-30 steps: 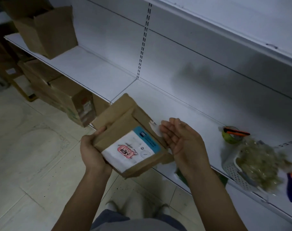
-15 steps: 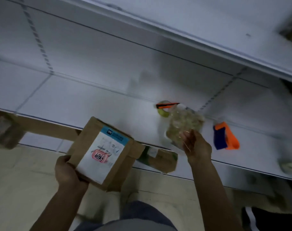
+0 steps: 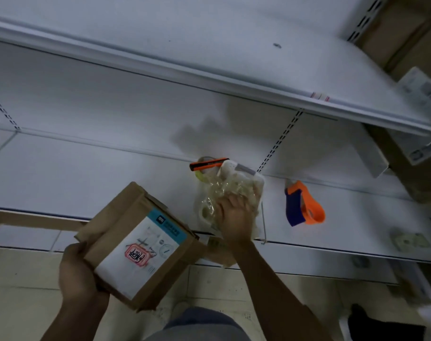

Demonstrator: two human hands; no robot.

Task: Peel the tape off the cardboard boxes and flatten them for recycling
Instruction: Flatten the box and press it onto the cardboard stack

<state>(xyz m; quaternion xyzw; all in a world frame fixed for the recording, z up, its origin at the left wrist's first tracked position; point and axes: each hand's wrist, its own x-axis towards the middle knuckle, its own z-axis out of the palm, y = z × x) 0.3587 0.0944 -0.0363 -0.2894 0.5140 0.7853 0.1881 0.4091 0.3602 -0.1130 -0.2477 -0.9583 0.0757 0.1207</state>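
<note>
Left hand [image 3: 79, 274]: grips cardboard box [image 3: 135, 242]
Right hand [image 3: 235, 217]: left box for tape heap [image 3: 231, 188], grip unclear
Meaning: flattening likely next

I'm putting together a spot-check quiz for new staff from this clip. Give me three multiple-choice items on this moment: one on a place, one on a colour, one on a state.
1. Where does the orange and blue tape dispenser lie?
A. on the floor
B. on the white metal shelf, right of the white basket
C. hanging from the upper shelf

2. What colour is the strip across the top of the white label on the brown cardboard box?
A. green
B. blue
C. yellow

3. What is the left hand doing?
A. hanging empty
B. pressing on the shelf
C. gripping the cardboard box

Key: 1 B, the dispenser rests on the shelf beside the basket; 2 B, the strip is plainly blue; 3 C, the hand clasps the box's lower left corner.
</note>
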